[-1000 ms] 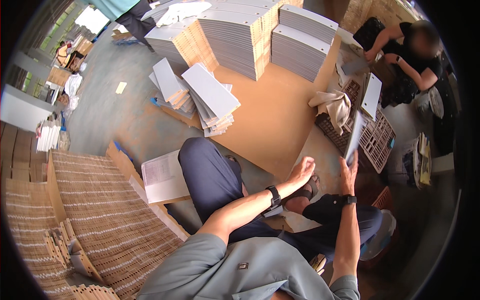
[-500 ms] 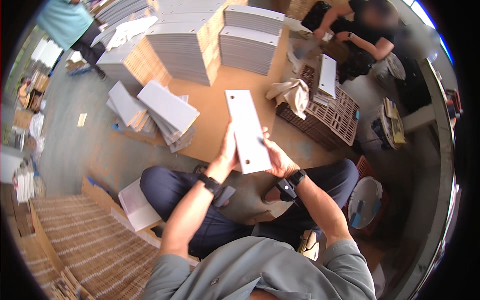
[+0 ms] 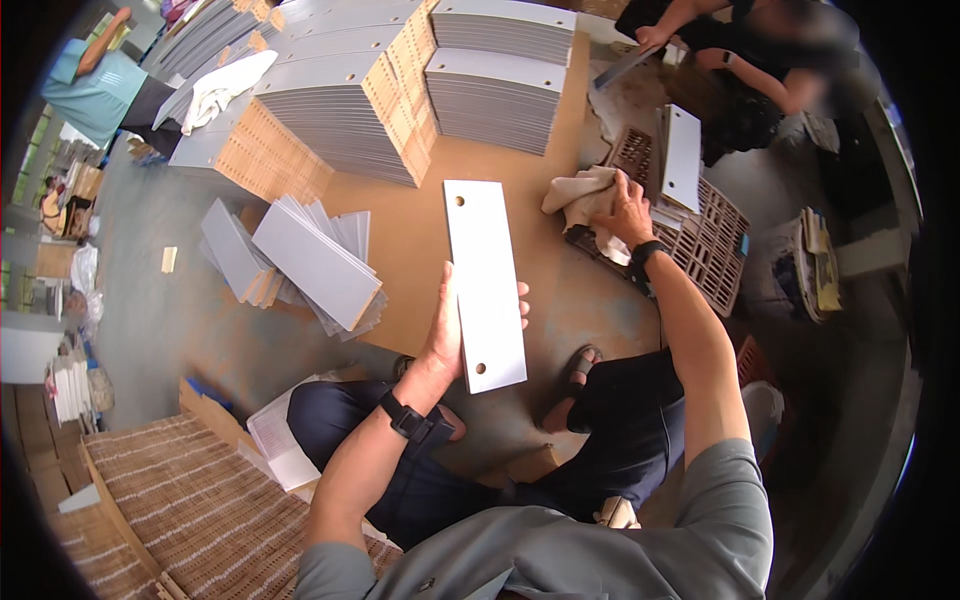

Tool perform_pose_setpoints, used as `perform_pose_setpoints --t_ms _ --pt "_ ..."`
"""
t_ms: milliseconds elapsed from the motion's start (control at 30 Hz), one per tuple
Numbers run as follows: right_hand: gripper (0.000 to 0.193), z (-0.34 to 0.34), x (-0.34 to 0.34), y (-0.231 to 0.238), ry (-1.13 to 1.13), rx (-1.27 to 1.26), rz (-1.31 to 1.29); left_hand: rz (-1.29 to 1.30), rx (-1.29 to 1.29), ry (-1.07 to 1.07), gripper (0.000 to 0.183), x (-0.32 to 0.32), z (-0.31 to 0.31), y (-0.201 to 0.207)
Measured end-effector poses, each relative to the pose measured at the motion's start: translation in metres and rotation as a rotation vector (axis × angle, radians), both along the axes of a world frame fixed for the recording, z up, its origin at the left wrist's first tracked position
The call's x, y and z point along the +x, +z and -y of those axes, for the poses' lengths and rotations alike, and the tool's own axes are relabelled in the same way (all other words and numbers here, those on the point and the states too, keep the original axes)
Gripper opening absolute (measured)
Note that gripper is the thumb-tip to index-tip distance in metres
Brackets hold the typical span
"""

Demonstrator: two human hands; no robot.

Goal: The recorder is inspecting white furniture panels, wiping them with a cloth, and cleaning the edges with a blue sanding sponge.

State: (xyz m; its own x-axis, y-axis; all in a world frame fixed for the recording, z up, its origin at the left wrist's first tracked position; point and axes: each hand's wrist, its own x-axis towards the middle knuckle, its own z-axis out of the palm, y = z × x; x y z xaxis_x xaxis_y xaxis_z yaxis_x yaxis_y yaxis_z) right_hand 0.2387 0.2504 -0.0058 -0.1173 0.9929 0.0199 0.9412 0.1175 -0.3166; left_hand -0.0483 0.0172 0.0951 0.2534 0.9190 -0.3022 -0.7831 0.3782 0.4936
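My left hand (image 3: pixel 447 325) holds a flat white panel (image 3: pixel 486 290) from below, thumb along its left edge and fingertips showing past its right edge. The panel is long and rectangular, with a round hole near each end. Out to the right, my right hand (image 3: pixel 628 212) grips a crumpled cream cloth (image 3: pixel 582 200) with bent fingers. The cloth lies on the near left corner of a brown plastic crate (image 3: pixel 712 262). Another white panel (image 3: pixel 682 160) rests on that crate, beyond my right hand.
Loosely fanned panels (image 3: pixel 318 262) lie left of centre on brown board (image 3: pixel 410 240). Tall panel stacks (image 3: pixel 340 130) stand behind them. A co-worker's hand (image 3: pixel 655 38) holds a panel at the far right; another person (image 3: pixel 95 95) stands far left. A woven slatted surface (image 3: pixel 190 490) is near left.
My right hand has let go of the white panel and moved right onto the cloth. My left hand alone now holds the panel. The co-worker at far right now holds up a panel.
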Motion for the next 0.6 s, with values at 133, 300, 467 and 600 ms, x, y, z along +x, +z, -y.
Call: perform_pose_setpoints --t_ms 133,300,467,600 --pt "0.064 -0.022 0.024 -0.012 -0.012 -0.002 -0.199 0.029 -0.006 -0.007 0.091 0.006 -0.004 0.003" --pt "0.033 -0.005 0.009 0.063 0.104 0.157 -0.397 0.0 -0.001 0.027 0.091 0.003 0.003 0.006" --pt "0.024 0.09 -0.027 0.198 0.459 0.198 -0.752 -0.061 -0.029 0.095 0.091 0.014 0.017 0.009" --pt "0.023 0.187 -0.073 0.204 0.922 0.307 -0.559 -0.22 -0.071 0.132 0.079 0.027 0.037 0.016"
